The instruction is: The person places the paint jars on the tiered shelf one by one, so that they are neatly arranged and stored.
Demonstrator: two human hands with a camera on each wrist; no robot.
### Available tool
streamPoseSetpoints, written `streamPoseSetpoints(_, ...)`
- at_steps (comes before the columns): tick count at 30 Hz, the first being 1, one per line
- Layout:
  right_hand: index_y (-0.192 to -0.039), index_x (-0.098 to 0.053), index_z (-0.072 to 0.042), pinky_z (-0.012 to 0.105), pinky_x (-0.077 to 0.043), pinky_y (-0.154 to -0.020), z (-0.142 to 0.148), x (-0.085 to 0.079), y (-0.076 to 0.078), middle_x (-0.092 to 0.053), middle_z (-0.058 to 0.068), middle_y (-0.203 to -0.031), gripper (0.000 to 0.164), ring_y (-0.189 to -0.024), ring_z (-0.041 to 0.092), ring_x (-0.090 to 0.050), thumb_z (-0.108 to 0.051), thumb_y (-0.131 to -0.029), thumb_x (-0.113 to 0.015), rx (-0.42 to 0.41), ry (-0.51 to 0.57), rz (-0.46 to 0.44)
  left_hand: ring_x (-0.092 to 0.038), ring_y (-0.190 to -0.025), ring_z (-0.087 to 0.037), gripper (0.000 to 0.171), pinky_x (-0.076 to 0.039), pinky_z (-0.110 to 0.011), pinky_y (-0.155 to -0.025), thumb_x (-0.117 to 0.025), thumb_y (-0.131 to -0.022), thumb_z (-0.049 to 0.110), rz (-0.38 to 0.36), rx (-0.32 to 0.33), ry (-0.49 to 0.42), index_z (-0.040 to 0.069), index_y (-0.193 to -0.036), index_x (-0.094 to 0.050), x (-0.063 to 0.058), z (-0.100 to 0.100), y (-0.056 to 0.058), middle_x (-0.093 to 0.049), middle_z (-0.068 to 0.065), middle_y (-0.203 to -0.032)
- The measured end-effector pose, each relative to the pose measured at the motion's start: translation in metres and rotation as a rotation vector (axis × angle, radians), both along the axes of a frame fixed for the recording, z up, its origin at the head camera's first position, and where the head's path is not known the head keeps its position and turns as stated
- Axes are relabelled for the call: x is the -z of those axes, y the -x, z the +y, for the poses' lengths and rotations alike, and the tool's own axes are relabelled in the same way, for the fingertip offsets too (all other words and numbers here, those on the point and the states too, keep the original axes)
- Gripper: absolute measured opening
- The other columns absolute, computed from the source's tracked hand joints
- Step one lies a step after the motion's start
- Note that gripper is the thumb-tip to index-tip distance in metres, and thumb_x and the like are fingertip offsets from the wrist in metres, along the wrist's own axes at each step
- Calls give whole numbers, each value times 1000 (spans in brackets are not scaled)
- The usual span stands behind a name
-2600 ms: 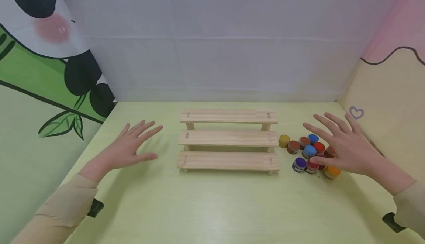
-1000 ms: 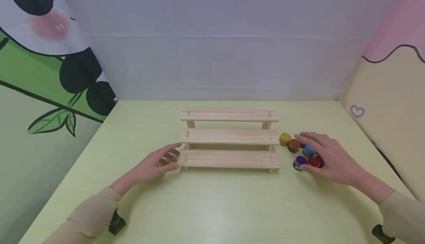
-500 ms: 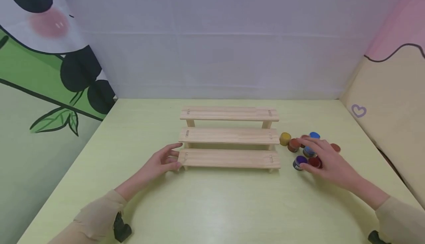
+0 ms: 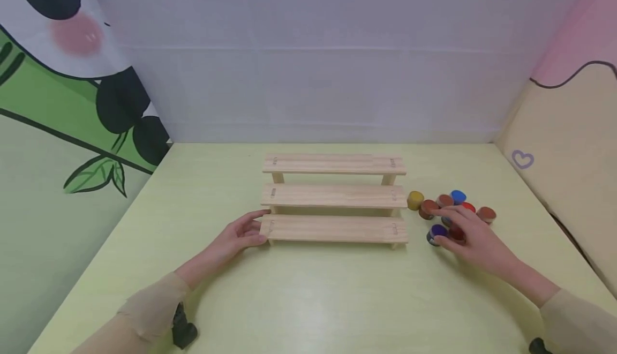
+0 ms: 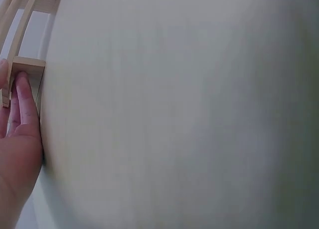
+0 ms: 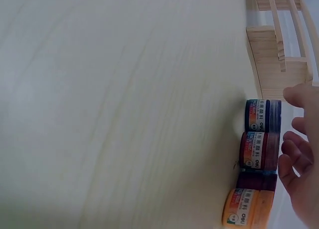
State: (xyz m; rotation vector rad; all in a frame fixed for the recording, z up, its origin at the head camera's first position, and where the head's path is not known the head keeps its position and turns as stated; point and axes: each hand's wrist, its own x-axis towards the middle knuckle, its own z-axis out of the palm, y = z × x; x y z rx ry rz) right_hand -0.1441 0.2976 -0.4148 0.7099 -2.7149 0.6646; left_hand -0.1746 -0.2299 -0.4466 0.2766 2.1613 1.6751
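Left grip (image 4: pixel 234 238) is curled round the left end of the bottom board on a three-step wooden rack (image 4: pixel 335 196), so pretty snug there; in the left wrist view, fingertips (image 5: pixel 22 82) can be seen tucked under the board. Right grip (image 4: pixel 474 239) is held loose over a bunch of small jars (image 4: pixel 445 201) just right of the rack, thumb and fingers well parted, and nothing seems to be grasped. An orange jar (image 6: pixel 247 209) is hidden under it in the head view, a red jar (image 4: pixel 456 233) is partly covered, and a purple jar (image 4: pixel 437 231) is placed right by the thumb; whether it's touched can't be told. The yellow jar (image 4: pixel 415 201) is parked nearest the rack.

As for the room, the spot is backed by a creased pale wall (image 4: pixel 328 97) and flanked by a left wall (image 4: pixel 43 225) with a big cartoon (image 4: pixel 58 38) and a pink-and-beige right wall (image 4: pixel 569 145). Everything is set on a pale yellowish surface (image 4: pixel 308 295). A little purple heart (image 4: pixel 523 159) is printed on the right.

On the jar labels (image 6: pixel 242 207), "deli" can be made out beside Chinese characters; smaller print is too blurry to be read.
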Motion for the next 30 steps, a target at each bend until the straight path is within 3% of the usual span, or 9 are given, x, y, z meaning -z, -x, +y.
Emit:
streamPoseSetpoints(4,-129,-61,-12,19,-39,-64,1,3,0,-61,5,-108,51,-79,3,-41,-21,-83,-80,18,23,-37,-65,-102,-7,68,-52,-20,-88,-66,-95,17,3,-1,-33,10,-153,-32,2,1,2,-60,-11,-124)
streamPoseSetpoints(12,-120,-66,-6,18,-42,-64,3,5,5,-69,3,-104,48,-80,2,-44,-18,-77,-84,-5,11,-13,-65,-101,-5,70,-53,-19,-88,-66,-94,13,-20,-20,-93,6,-154,-30,7,2,4,-61,-1,-118)
streamPoseSetpoints(18,-117,-69,-5,17,-40,-60,4,3,10,-73,0,-101,46,-74,0,-44,-16,-75,-86,-57,-1,-71,-65,-101,-5,70,-53,-20,-88,-66,-94,12,-30,-17,-95,6,-154,-30,7,2,4,-62,0,-117)
streamPoseSetpoints(30,-114,-72,-9,17,-44,-59,7,-2,13,-74,-4,-96,43,-72,-1,-47,-8,-73,-85,-70,-35,-104,-64,-104,-6,71,-51,-20,-91,-67,-94,15,-66,-22,-87,7,-154,-29,3,3,4,-61,-2,-119)
